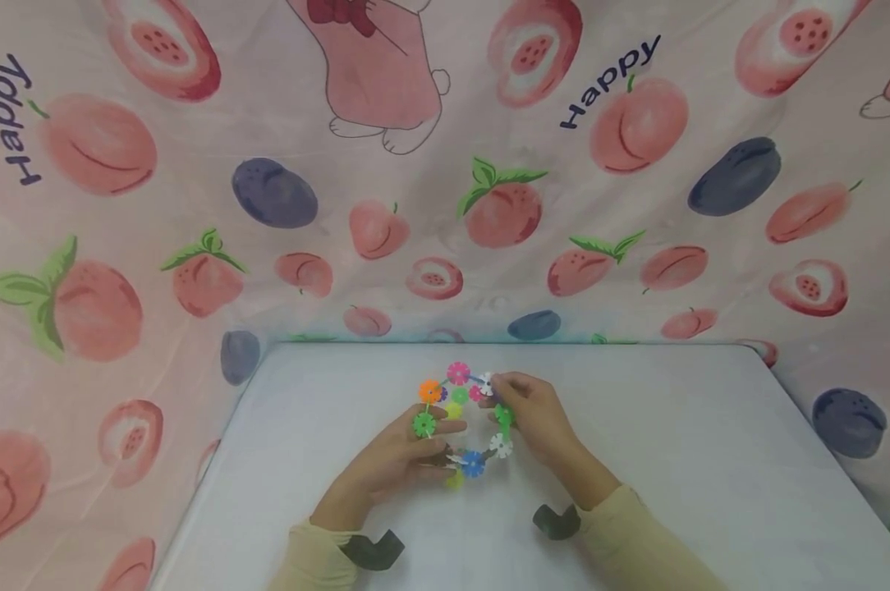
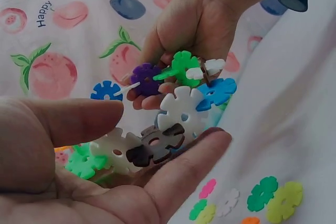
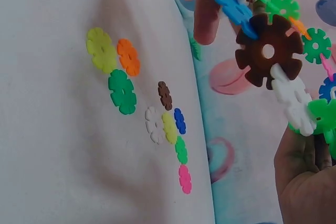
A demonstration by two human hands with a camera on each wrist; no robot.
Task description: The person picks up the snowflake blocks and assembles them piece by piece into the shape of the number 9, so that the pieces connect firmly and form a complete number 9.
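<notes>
Colourful notched plastic discs, slotted into one another, form a ring (image 1: 473,465) held between both hands above the white table. My left hand (image 1: 396,447) carries its left side, with fingers fairly straight and spread. In the left wrist view, white and brown discs (image 2: 155,145) lie between the thumb and a finger, which stand apart. My right hand (image 1: 537,410) pinches the upper right part at a white disc (image 1: 487,383). From the right wrist camera, a large brown disc (image 3: 269,51) joins a blue and a white one; discs hide part of the left hand (image 3: 304,182).
Several loose discs lie flat on the table (image 3: 47,129), among them a yellow one (image 3: 101,50), an orange one (image 3: 128,57) and a pink one (image 3: 185,179). Fruit-printed cloth (image 1: 371,189) hangs behind the table and along its sides. Black curved pieces (image 1: 374,550) sit by both wrists.
</notes>
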